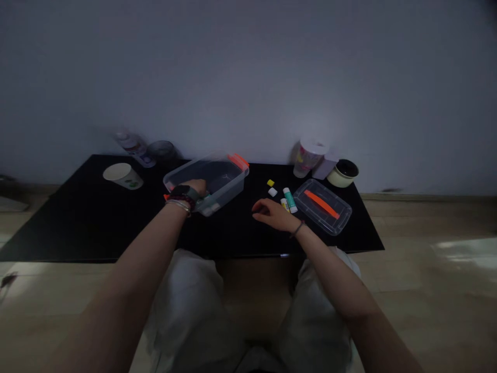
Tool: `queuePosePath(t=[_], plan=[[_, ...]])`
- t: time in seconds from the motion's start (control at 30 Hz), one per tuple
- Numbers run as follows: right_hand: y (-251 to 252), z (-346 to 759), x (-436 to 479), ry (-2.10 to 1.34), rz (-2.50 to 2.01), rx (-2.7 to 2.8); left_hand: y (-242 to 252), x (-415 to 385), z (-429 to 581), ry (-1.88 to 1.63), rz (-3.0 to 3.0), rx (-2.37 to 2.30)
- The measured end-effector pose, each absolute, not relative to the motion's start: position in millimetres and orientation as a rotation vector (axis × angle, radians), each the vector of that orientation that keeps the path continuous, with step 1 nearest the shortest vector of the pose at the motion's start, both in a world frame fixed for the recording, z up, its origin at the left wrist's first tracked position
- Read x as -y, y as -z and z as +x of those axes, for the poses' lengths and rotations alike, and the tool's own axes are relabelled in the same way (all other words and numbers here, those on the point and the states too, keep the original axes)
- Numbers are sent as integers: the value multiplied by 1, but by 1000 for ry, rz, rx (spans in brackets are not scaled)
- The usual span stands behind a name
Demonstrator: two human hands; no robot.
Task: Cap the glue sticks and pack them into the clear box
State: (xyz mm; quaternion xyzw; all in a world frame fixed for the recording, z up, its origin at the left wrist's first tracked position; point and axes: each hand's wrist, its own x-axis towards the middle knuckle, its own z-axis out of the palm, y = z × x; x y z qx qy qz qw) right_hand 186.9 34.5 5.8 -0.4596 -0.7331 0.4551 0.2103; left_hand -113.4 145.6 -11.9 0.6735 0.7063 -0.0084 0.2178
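My left hand (pixel 196 188) reaches down into a clear plastic box (pixel 229 192) with orange latches. Its fingers are mostly hidden, and small pale and green pieces lie by it on the box floor, too dim to name. Over the black table, my right hand (pixel 272 214) hovers with curled fingers, thumb apart and nothing between them. Just beyond it lie a green-and-white glue stick (pixel 289 200) and a yellow-and-white stick (pixel 284 205), partly covered by the hand. A yellow cap (pixel 271 183) and a white cap (pixel 273 191) sit behind these.
A clear lid with an orange handle (pixel 322 204) lies at the right. Behind it stand a lidded cup (pixel 306 159), a lilac box (pixel 324 167) and a cream bowl (pixel 341 175). At left are a paper cup (pixel 128 178), a bottle (pixel 135 147) and a dark round container (pixel 162 151).
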Motion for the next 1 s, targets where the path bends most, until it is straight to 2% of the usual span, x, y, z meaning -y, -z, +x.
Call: queuePosePath(t=[0.13,0.23,0.3,0.37,0.43,0.53,0.6,0.8,1.0], plan=[[-3,187,-35,-1243,-1277,2047,-3,-137,-103,193,1873,-1996],[-2,189,-38,-1183,-1284,2054,-24,-123,-91,145,1947,-2092],[-3,193,-42,-1095,-1340,2056,-42,-106,-76,-19,2052,-2176],[-6,201,-48,-932,-1462,2080,-60,-86,-56,-360,2188,-2213],[-9,211,-53,-681,-1651,2122,-73,-64,-31,-651,2273,-2108],[-12,227,-61,-297,-1956,2162,-76,-42,1,-824,2315,-1855],[-12,235,-67,-175,-2135,2166,-64,-36,13,-806,2327,-1715],[8,245,-90,-140,-2388,2146,-15,-41,5,-479,2192,-1641],[30,242,-98,-142,-2447,2131,-14,-39,7,-350,2204,-1662]])
